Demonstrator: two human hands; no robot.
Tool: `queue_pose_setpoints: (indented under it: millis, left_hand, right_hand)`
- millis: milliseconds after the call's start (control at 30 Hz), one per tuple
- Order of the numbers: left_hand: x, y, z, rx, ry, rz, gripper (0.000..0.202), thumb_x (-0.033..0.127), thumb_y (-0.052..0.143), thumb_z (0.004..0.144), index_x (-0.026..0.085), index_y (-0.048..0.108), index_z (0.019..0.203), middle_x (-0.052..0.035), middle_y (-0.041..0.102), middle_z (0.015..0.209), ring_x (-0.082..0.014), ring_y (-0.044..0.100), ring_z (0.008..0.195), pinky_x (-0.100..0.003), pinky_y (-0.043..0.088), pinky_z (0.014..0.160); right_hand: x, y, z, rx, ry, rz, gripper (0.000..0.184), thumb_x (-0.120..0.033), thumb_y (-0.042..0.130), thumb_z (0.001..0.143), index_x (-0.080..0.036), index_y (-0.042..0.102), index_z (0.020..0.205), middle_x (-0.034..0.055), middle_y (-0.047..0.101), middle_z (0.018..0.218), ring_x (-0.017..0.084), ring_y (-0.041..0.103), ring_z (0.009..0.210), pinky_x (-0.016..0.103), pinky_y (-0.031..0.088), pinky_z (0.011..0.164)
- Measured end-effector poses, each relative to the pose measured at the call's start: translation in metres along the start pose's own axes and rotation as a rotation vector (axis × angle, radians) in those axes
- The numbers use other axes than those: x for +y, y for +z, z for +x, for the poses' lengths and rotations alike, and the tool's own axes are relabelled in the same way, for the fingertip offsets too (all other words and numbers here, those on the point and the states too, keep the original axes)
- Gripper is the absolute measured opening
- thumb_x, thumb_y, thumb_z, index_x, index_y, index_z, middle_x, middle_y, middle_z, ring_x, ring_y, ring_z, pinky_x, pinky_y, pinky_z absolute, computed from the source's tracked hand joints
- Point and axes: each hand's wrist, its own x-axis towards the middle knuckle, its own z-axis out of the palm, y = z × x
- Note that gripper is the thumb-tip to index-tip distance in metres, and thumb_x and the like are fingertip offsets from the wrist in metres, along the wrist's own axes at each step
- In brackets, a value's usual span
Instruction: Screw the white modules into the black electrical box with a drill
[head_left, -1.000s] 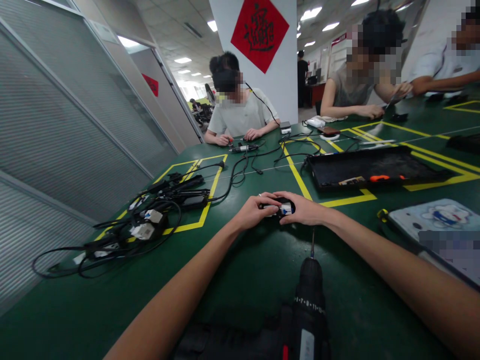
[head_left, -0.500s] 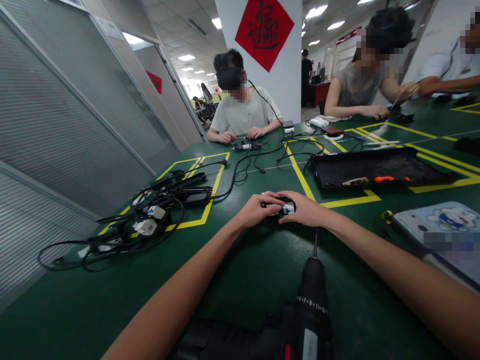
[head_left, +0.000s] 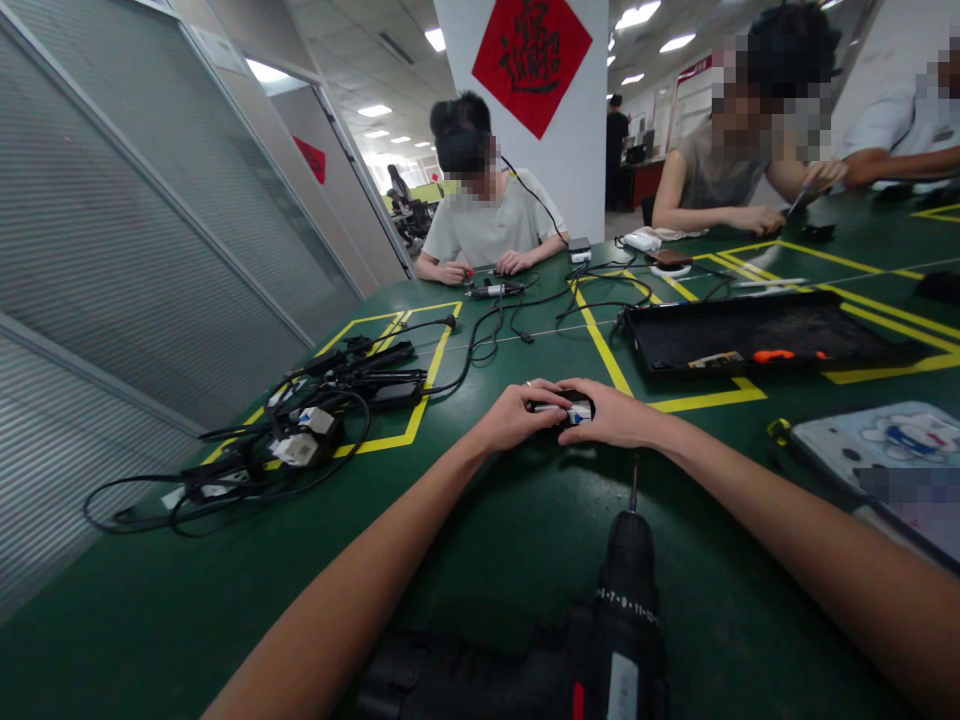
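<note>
My left hand (head_left: 514, 417) and my right hand (head_left: 613, 415) meet over a small black and white device (head_left: 566, 409) with a blue mark, resting on the green table (head_left: 480, 560). Both hands have their fingers curled round it, one from each side. A black power screwdriver (head_left: 626, 600) lies close in front of me, its bit pointing at my hands.
A tangle of black cables and adapters (head_left: 300, 430) lies at the left inside yellow tape lines. A black tray (head_left: 757, 335) holds an orange-handled tool at the right. A patterned tablet case (head_left: 885, 455) sits at the right edge. Three people work at the far side.
The view has shifted slightly; my hands stay closed on the small device in the same spot.
</note>
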Motion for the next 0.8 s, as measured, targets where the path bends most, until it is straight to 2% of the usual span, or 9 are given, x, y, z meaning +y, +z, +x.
queue_pose_setpoints:
  millis: [233, 400, 500, 667, 800]
  left_hand:
    - [0.0008, -0.0002, 0.0004, -0.007, 0.013, 0.008, 0.021, 0.022, 0.062, 0.079, 0.019, 0.073, 0.097, -0.0089, 0.063, 0.109, -0.0228, 0.057, 0.102, -0.033, 0.045, 0.086]
    - [0.0005, 0.0026, 0.0009, 0.014, 0.029, 0.014, 0.019, 0.021, 0.061, 0.079, 0.017, 0.072, 0.094, -0.0082, 0.064, 0.106, -0.0224, 0.057, 0.100, -0.033, 0.044, 0.086]
    - [0.0012, 0.0049, 0.0007, 0.036, 0.034, 0.021, 0.023, 0.018, 0.062, 0.077, 0.017, 0.070, 0.098, -0.0078, 0.064, 0.104, -0.0213, 0.058, 0.098, -0.032, 0.044, 0.086]
    - [-0.0009, 0.0059, -0.0018, 0.067, 0.033, 0.032, 0.035, 0.017, 0.067, 0.072, 0.016, 0.064, 0.106, -0.0087, 0.061, 0.108, -0.0208, 0.058, 0.097, -0.032, 0.046, 0.087]
    - [-0.0006, -0.0032, -0.0027, 0.137, 0.026, 0.051, 0.034, 0.022, 0.065, 0.075, 0.018, 0.061, 0.109, -0.0096, 0.057, 0.113, -0.0234, 0.056, 0.104, -0.036, 0.048, 0.087]
  right_hand:
    - [-0.0012, 0.0048, 0.0038, 0.046, 0.030, -0.004, 0.064, -0.039, 0.078, 0.069, -0.019, 0.051, 0.124, 0.0058, 0.054, 0.118, 0.023, 0.053, 0.105, 0.033, 0.043, 0.088]
    - [0.0009, 0.0053, 0.0052, 0.034, 0.018, 0.041, 0.064, -0.037, 0.079, 0.068, -0.018, 0.052, 0.122, 0.0057, 0.055, 0.116, 0.021, 0.054, 0.102, 0.031, 0.043, 0.087]
    - [0.0012, 0.0055, 0.0046, 0.042, 0.028, 0.044, 0.065, -0.038, 0.079, 0.067, -0.017, 0.051, 0.122, 0.0058, 0.055, 0.115, 0.021, 0.054, 0.100, 0.031, 0.044, 0.085]
    - [0.0020, 0.0061, 0.0040, 0.042, 0.031, 0.057, 0.075, -0.034, 0.082, 0.062, -0.016, 0.048, 0.126, 0.0082, 0.053, 0.118, 0.023, 0.053, 0.103, 0.033, 0.044, 0.088]
    - [0.0043, 0.0038, 0.0042, 0.031, 0.073, 0.043, 0.095, -0.043, 0.084, 0.058, -0.015, 0.038, 0.137, 0.0125, 0.045, 0.130, 0.028, 0.047, 0.114, 0.039, 0.040, 0.097]
